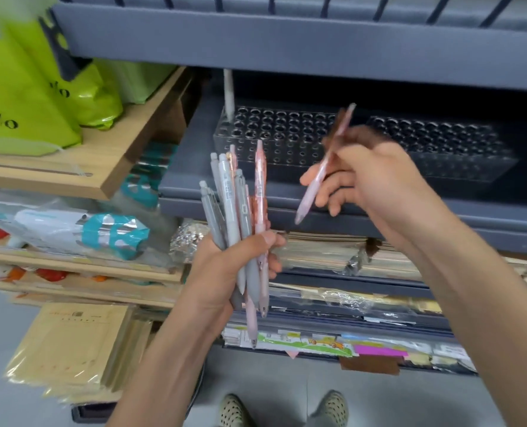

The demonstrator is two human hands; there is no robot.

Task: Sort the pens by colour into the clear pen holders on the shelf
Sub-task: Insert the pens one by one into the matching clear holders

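Pens (243,211), grey and pink, sit bunched in our left hand's (219,272) grip; we judge sorting barely begun: one pale pen (229,94) stands in the left clear holder (287,143) on the shelf (191,171). Our right hand (376,177) pinches a pink pen (313,186) nearby.

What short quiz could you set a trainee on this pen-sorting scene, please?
1. True or false: the bundle of pens in the left hand is all one colour.
2. The right hand holds: A) one pink pen; B) two grey pens; C) nothing.
3. How many pens stand in the left clear holder?
Key: 1 false, grey and pink; 2 A; 3 one, a pale pen at its back left corner.
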